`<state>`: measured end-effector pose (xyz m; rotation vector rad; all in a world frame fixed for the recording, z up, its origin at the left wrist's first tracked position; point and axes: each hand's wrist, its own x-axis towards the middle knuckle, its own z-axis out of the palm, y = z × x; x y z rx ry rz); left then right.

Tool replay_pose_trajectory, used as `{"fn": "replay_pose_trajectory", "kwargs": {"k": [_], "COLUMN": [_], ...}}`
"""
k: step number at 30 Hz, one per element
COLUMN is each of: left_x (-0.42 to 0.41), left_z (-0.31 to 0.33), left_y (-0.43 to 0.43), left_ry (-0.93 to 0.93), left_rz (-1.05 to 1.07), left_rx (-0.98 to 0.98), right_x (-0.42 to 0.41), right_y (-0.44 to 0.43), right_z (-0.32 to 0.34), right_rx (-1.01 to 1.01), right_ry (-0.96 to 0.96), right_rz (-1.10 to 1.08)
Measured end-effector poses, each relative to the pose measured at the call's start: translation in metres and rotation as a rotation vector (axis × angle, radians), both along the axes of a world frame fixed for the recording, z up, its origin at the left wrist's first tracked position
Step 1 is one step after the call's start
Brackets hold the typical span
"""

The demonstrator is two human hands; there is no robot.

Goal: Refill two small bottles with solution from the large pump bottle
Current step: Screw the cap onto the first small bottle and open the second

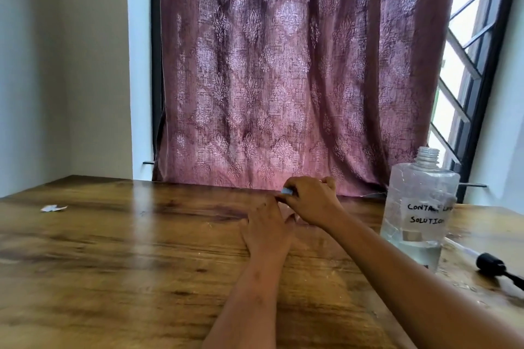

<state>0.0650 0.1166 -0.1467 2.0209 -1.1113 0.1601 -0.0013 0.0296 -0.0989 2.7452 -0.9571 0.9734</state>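
Big bottle (419, 207) stands at right, open; pump (493, 265) lies on the worktop (113, 263). Your right hand (312, 204) fingers pinch a pale cap (287, 191); left hand (266, 229) grip can't be told. Small bottles hidden, so filling unconfirmed.

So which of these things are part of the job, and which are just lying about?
Job: big bottle, uncapped; pump, lying beside it; blue-topped thing gripped in the right hand, likely a small bottle; left hand next to it.
Lying about: paper scrap; curtain; window.
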Motion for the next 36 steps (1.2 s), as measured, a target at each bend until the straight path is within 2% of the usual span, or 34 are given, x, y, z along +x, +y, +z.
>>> {"fn": "replay_pose_trajectory", "kwargs": {"k": [2, 5, 10, 15, 24, 28, 32, 36], "left_x": [0.0, -0.003, -0.017, -0.021, -0.019, -0.017, -0.028, -0.037], "left_z": [0.003, 0.005, 0.007, 0.007, 0.002, -0.005, -0.006, -0.006], "left_y": [-0.002, -0.003, -0.005, 0.001, 0.0, -0.002, -0.006, -0.008], "left_ry": [0.058, 0.179, 0.104, 0.149, 0.172, 0.282, 0.233, 0.271], "left_rz": [-0.077, -0.324, -0.502, -0.584, -0.602, -0.644, -0.644, -0.678], "left_rx": [-0.044, -0.052, -0.042, -0.065, -0.092, -0.09, -0.127, -0.205], "right_x": [-0.015, -0.039, -0.075, -0.085, -0.087, -0.087, -0.084, -0.078], "right_y": [0.004, 0.006, 0.012, 0.024, 0.026, 0.025, 0.028, 0.041], "right_z": [0.001, 0.001, -0.006, -0.002, -0.003, -0.004, -0.004, 0.007], "right_rx": [0.042, 0.122, 0.126, 0.13, 0.111, 0.138, 0.29, 0.634], "right_ry": [-0.024, -0.028, -0.093, -0.095, -0.093, -0.102, -0.168, -0.493], "right_rz": [0.047, 0.096, 0.122, 0.202, 0.259, 0.257, 0.289, 0.424]}}
